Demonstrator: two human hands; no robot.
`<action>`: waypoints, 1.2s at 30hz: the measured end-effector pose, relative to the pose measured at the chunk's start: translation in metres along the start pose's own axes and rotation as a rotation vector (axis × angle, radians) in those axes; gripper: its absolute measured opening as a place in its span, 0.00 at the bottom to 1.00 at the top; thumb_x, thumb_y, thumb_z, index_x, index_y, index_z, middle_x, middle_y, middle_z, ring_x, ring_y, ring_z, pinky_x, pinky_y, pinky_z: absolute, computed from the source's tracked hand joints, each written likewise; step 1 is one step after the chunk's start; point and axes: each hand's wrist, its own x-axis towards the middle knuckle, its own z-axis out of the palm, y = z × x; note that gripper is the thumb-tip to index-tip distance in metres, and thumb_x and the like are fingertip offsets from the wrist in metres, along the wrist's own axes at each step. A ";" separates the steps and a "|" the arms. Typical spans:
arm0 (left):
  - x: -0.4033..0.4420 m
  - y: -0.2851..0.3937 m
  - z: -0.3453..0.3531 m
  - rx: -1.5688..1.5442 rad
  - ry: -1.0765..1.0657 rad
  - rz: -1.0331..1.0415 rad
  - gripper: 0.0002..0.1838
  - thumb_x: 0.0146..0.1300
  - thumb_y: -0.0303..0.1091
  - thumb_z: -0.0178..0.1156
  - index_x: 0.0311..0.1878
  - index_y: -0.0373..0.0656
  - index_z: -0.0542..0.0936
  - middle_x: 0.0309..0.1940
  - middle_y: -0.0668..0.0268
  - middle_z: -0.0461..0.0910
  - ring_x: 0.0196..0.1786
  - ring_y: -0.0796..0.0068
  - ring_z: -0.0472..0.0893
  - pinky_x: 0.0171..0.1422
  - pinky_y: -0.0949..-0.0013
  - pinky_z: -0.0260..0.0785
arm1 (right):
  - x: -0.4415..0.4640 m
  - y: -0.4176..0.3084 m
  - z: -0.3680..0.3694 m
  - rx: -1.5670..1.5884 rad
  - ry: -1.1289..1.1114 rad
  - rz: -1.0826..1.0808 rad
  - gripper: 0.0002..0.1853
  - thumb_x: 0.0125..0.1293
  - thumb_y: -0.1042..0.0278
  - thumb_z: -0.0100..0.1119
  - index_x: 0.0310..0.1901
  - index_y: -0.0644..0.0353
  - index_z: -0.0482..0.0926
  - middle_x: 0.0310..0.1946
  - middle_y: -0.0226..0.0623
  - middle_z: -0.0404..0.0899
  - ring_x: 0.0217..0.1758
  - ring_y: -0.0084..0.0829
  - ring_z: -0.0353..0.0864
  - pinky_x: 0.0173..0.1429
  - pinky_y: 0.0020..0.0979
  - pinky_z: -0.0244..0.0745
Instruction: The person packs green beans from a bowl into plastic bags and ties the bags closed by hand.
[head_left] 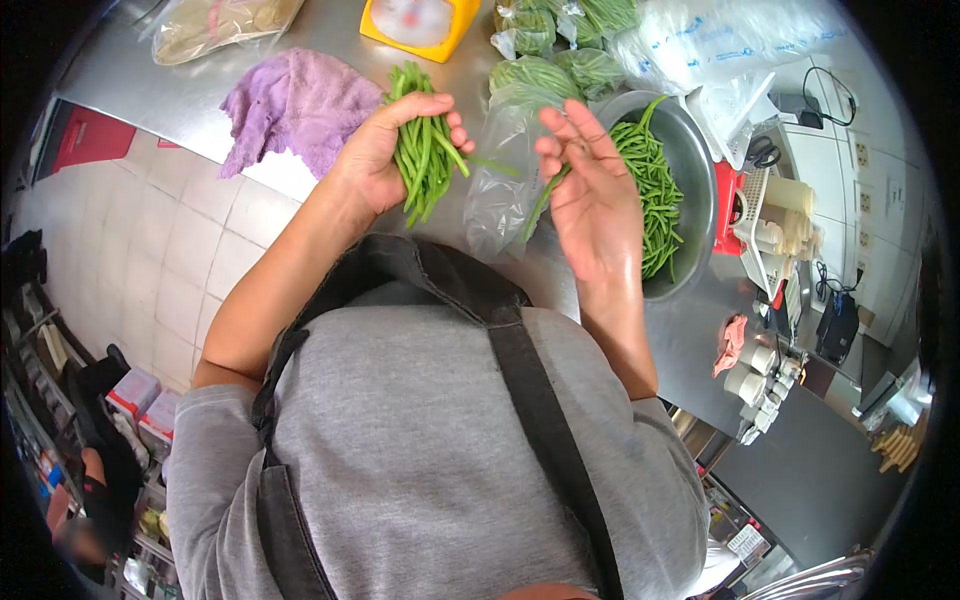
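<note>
My left hand (380, 155) is clasping slender green beans (427, 168), keeping them bundled. My right hand (597, 195) is curling, grip unclear.

Slender green beans (426, 170) lie bunched, roughly parallel, in the left hand (376, 162).

The table (115, 85) at top left is shiny metal, the purple towel (295, 105) rough cloth, the middle bag (497, 200) shiny plastic, the green beans (425, 165) smooth.
</note>
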 end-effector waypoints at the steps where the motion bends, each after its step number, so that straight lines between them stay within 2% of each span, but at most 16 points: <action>1: -0.003 -0.002 0.000 0.016 -0.024 -0.027 0.09 0.63 0.35 0.64 0.41 0.42 0.77 0.33 0.65 0.80 0.35 0.71 0.81 0.45 0.63 0.79 | 0.002 -0.005 0.010 0.021 0.002 -0.003 0.20 0.71 0.81 0.45 0.63 0.70 0.68 0.59 0.52 0.73 0.58 0.41 0.78 0.64 0.34 0.72; 2: -0.007 -0.005 0.001 0.032 -0.048 -0.057 0.09 0.63 0.35 0.64 0.42 0.42 0.77 0.34 0.65 0.80 0.35 0.71 0.81 0.46 0.62 0.79 | 0.003 -0.008 0.018 0.043 0.007 -0.006 0.20 0.71 0.80 0.44 0.63 0.69 0.67 0.60 0.53 0.72 0.61 0.43 0.77 0.66 0.36 0.72; 3: -0.011 -0.010 0.005 0.008 -0.066 -0.126 0.10 0.64 0.34 0.63 0.45 0.42 0.77 0.34 0.65 0.80 0.37 0.70 0.82 0.47 0.62 0.79 | 0.006 -0.007 0.026 0.065 -0.076 0.004 0.19 0.72 0.79 0.44 0.64 0.69 0.66 0.63 0.56 0.70 0.70 0.46 0.68 0.74 0.38 0.63; 6: -0.022 -0.024 0.025 0.057 -0.085 -0.217 0.10 0.62 0.36 0.66 0.41 0.42 0.79 0.31 0.65 0.82 0.35 0.70 0.82 0.45 0.66 0.78 | 0.015 0.019 0.038 0.034 -0.051 -0.029 0.20 0.73 0.79 0.44 0.65 0.70 0.65 0.65 0.57 0.68 0.75 0.46 0.61 0.76 0.37 0.58; 7: -0.020 -0.028 0.021 0.067 -0.117 -0.186 0.12 0.63 0.38 0.66 0.44 0.43 0.80 0.34 0.65 0.82 0.37 0.71 0.82 0.43 0.68 0.77 | 0.016 0.025 0.038 -0.040 -0.064 -0.089 0.19 0.73 0.78 0.44 0.64 0.69 0.67 0.64 0.52 0.70 0.74 0.39 0.61 0.76 0.34 0.56; 10: -0.028 -0.027 0.029 0.086 -0.034 -0.144 0.13 0.63 0.39 0.66 0.45 0.42 0.81 0.36 0.65 0.82 0.38 0.73 0.82 0.43 0.68 0.76 | 0.018 0.027 0.045 -0.468 -0.121 -0.063 0.18 0.74 0.77 0.44 0.63 0.66 0.71 0.63 0.45 0.73 0.71 0.31 0.65 0.74 0.31 0.57; 13: -0.027 -0.023 0.018 0.112 -0.096 -0.205 0.14 0.63 0.35 0.64 0.48 0.40 0.78 0.39 0.64 0.81 0.39 0.72 0.83 0.45 0.68 0.78 | 0.019 0.021 0.039 -0.550 -0.130 0.121 0.19 0.75 0.70 0.46 0.65 0.59 0.71 0.62 0.39 0.73 0.48 0.17 0.75 0.45 0.21 0.69; 15: -0.027 -0.020 0.017 0.140 -0.159 -0.215 0.13 0.62 0.32 0.63 0.49 0.40 0.77 0.38 0.64 0.81 0.38 0.71 0.83 0.45 0.67 0.79 | 0.016 0.020 0.037 -0.550 -0.093 0.159 0.20 0.76 0.67 0.47 0.66 0.57 0.71 0.61 0.38 0.74 0.40 0.14 0.76 0.35 0.18 0.72; 18: -0.022 -0.014 0.014 0.059 -0.239 -0.106 0.13 0.62 0.31 0.63 0.49 0.41 0.76 0.38 0.64 0.80 0.38 0.70 0.83 0.45 0.66 0.80 | 0.009 0.025 0.036 -0.451 0.008 0.046 0.18 0.76 0.66 0.48 0.63 0.60 0.72 0.51 0.35 0.79 0.40 0.17 0.76 0.37 0.20 0.73; 20: -0.018 -0.003 0.008 0.021 -0.204 -0.030 0.15 0.63 0.30 0.62 0.52 0.42 0.73 0.40 0.65 0.78 0.39 0.69 0.82 0.47 0.65 0.81 | 0.009 0.035 0.026 -0.373 0.031 -0.019 0.16 0.75 0.66 0.50 0.60 0.62 0.74 0.45 0.33 0.81 0.41 0.18 0.77 0.38 0.21 0.74; 23: -0.017 0.009 0.003 -0.013 -0.117 0.148 0.16 0.65 0.31 0.61 0.53 0.44 0.71 0.40 0.65 0.77 0.42 0.68 0.81 0.50 0.63 0.80 | 0.004 0.032 0.012 -0.625 -0.175 0.062 0.09 0.72 0.70 0.56 0.50 0.64 0.75 0.35 0.31 0.81 0.35 0.20 0.79 0.38 0.21 0.74; 27: -0.025 0.009 0.000 -0.002 -0.074 0.138 0.17 0.65 0.32 0.62 0.54 0.43 0.70 0.42 0.65 0.77 0.45 0.67 0.81 0.52 0.62 0.78 | -0.006 0.043 0.027 -0.500 -0.227 0.175 0.04 0.65 0.80 0.61 0.40 0.64 0.76 0.33 0.30 0.81 0.34 0.18 0.80 0.39 0.22 0.76; 31: -0.043 -0.014 -0.011 -0.063 0.012 0.218 0.22 0.63 0.30 0.64 0.58 0.42 0.69 0.41 0.63 0.78 0.44 0.68 0.82 0.45 0.64 0.80 | -0.007 0.050 0.029 -0.479 -0.290 0.334 0.03 0.64 0.81 0.63 0.37 0.65 0.78 0.32 0.29 0.81 0.36 0.18 0.80 0.40 0.23 0.76; 34: -0.054 -0.023 -0.027 -0.088 0.044 0.188 0.22 0.63 0.29 0.64 0.58 0.42 0.68 0.40 0.64 0.78 0.42 0.68 0.82 0.45 0.64 0.80 | 0.007 0.045 0.019 -0.706 -0.573 0.347 0.03 0.62 0.80 0.64 0.37 0.66 0.80 0.32 0.29 0.81 0.36 0.18 0.80 0.41 0.23 0.76; 35: -0.057 -0.026 -0.030 -0.138 0.032 0.165 0.22 0.62 0.28 0.63 0.58 0.42 0.68 0.40 0.63 0.77 0.39 0.68 0.82 0.46 0.63 0.80 | 0.013 0.034 0.021 -0.730 -0.548 0.418 0.03 0.62 0.80 0.64 0.37 0.66 0.81 0.33 0.30 0.82 0.37 0.18 0.80 0.42 0.23 0.76; 36: -0.060 -0.030 -0.035 -0.113 0.048 0.176 0.22 0.62 0.28 0.64 0.58 0.42 0.69 0.39 0.62 0.77 0.39 0.66 0.82 0.47 0.61 0.79 | 0.024 0.027 0.022 -0.855 -0.520 0.337 0.04 0.61 0.78 0.64 0.37 0.66 0.81 0.33 0.35 0.84 0.37 0.22 0.82 0.43 0.26 0.77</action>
